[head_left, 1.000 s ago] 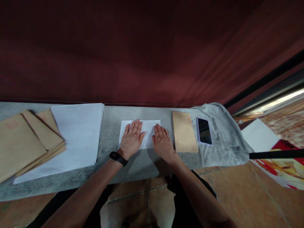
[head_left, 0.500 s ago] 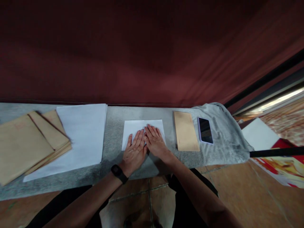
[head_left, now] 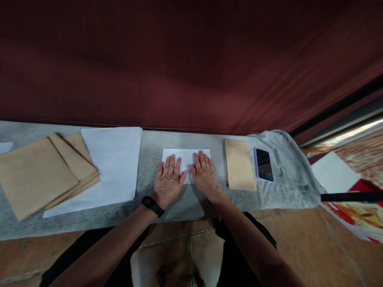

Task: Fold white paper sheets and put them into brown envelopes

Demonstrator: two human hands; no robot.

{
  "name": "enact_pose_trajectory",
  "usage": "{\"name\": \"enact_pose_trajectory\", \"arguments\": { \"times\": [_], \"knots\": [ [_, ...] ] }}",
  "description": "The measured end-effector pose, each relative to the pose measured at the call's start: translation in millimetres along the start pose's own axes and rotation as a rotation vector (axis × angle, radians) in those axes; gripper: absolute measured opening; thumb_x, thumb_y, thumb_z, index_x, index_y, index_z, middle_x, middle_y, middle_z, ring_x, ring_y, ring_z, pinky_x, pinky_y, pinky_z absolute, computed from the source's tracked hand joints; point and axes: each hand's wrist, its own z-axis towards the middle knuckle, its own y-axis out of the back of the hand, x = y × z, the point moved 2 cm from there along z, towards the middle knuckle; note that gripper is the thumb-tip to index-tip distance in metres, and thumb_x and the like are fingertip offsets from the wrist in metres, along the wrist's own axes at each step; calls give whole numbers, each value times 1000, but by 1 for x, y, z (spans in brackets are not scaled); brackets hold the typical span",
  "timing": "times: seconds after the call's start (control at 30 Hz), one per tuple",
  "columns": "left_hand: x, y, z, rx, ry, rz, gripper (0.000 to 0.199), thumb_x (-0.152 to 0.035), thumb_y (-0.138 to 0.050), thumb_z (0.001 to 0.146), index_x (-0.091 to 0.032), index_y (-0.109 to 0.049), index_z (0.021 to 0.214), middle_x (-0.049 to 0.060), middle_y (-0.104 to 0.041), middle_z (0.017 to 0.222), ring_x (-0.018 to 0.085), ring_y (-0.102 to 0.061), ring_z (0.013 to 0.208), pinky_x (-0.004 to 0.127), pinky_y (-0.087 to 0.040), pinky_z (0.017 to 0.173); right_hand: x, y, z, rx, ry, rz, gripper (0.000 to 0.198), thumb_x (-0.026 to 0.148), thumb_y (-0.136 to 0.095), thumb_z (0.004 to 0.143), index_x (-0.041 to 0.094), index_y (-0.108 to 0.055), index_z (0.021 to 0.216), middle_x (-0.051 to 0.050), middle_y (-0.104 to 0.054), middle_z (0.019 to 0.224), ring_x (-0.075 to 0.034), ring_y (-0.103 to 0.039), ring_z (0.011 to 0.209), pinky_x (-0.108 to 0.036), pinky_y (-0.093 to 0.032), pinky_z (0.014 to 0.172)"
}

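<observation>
A white sheet of paper (head_left: 186, 154), which looks folded, lies crosswise on the grey cloth in front of me. My left hand (head_left: 169, 179) rests flat on its left part, fingers stretched out, with a black watch on the wrist. On the right part of the sheet lies my right hand (head_left: 205, 174), also flat and with straight fingers. A gap separates the two hands, and the thumbs point toward each other. The palms hide much of the paper's lower edge. To the right of the sheet lies a brown envelope (head_left: 239, 165).
Past the envelope lies a phone (head_left: 264, 165) with a pale purple case. At left, several brown envelopes (head_left: 38, 175) overlap a stack of large white paper (head_left: 115, 167). Grey cloth (head_left: 287, 175) covers the narrow bench. A dark red curtain (head_left: 191, 79) hangs behind it.
My hands were close together at the middle of the paper and have moved apart, toward its left and right sides. The paper looks narrower from front to back. The view has shifted slightly.
</observation>
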Motion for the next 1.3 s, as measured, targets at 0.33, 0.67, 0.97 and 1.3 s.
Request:
{"name": "enact_pose_trajectory", "arguments": {
  "times": [0.33, 0.67, 0.97, 1.3],
  "knots": [
    [-2, -3, 25, 119, -120, 33, 59, -40, -37, 104, -13, -40, 156, 16, -31, 166, 33, -23, 156, 56, -16, 127, 1, 0, 1, 15, -18, 17, 56, 35, -34, 108, 10, -36, 158, -19, -29, 166, -31, -32, 152, -53, -27, 123],
    [0, -3, 33, 136, -169, 23, 61, -46, -35, 105, -15, -39, 157, 15, -30, 167, 31, -24, 156, 56, -15, 127, -14, -1, 1, -16, -13, 7, 63, 43, -36, 108, 4, -35, 157, -23, -31, 164, -32, -30, 153, -54, -28, 122],
    [3, -2, 38, 163, -156, 29, 61, -49, -35, 105, -19, -38, 157, 14, -30, 167, 30, -25, 156, 56, -16, 126, -26, 2, 1, -80, -75, -22, 71, 47, -35, 107, -6, -32, 155, -31, -34, 160, -37, -31, 151, -57, -31, 120],
    [5, -1, 39, 165, -158, 13, 55, -34, -28, 105, -21, -39, 157, 9, -30, 168, 27, -26, 156, 54, -16, 127, 15, 14, -26, 81, 153, 133, 54, 32, -36, 107, 6, -41, 154, -17, -40, 162, -26, -32, 153, -48, -27, 126]
  ]
}}
